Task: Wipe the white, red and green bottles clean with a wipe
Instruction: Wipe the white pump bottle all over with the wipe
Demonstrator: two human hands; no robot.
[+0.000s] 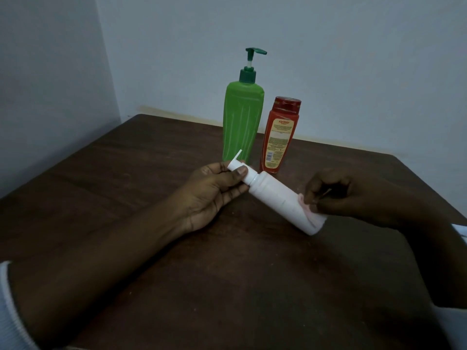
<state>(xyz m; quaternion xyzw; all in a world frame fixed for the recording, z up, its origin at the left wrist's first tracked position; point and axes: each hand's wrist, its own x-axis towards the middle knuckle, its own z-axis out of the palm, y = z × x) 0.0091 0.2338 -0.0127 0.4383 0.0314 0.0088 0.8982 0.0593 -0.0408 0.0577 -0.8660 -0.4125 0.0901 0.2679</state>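
Pale blue-grey walls (328, 59) meet in a corner at the far left, and the light is dim. A dark brown wooden tabletop (126, 185) fills the lower part of the view, its far edge running close to the back wall and its grain streaked and dull.

Near the middle of the far edge stands the green bottle (241, 122), upright, with a dark green pump on top. Just beside it on the right stands the shorter red bottle (279, 137), also upright, cap up, its printed label facing the person. Whether the two touch cannot be told.

In front of them, over the middle of the tabletop, the white bottle (278, 198) lies at a slant between both hands, its nozzle end toward the far left. The left hand (212, 193) grips that nozzle end, the thumb laid across the neck. The right hand (348, 195) has its fingers curled and pinches a pale wipe (307, 210) against the bottle's base end. Whether the base touches the tabletop cannot be told.

A light sleeve (10, 311) shows at the near left corner.
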